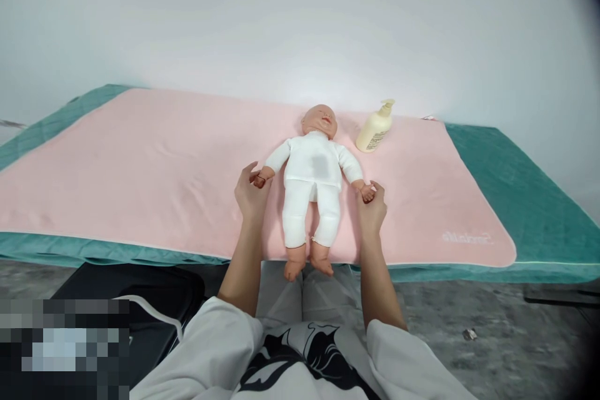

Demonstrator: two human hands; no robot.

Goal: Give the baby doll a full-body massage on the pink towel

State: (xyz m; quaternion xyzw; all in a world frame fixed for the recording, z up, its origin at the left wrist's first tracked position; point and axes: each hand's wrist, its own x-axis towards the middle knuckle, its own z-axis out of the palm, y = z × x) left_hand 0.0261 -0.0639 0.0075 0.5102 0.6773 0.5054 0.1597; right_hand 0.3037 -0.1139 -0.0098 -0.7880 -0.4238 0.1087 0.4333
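A baby doll [312,159] in a white cloth body lies on its back, head toward the wall, feet over the near edge. A grey patch marks its chest. My left hand [250,195] is closed on the doll's hand at the left, fingers and thumb around it. On the other side my right hand [372,206] grips the doll's other hand between thumb and fingers. Both doll arms are spread out to the sides. Beneath the doll is a pink mat [187,162]. To the right of its head stands a cream pump bottle [374,131], out of my hands' reach of contact.
The pink mat lies over a green padded cover [529,194], which shows at both ends and along the front edge. A pale wall [300,25] rises behind. Below left is a black chair-like object [140,294] with a white cord [152,309].
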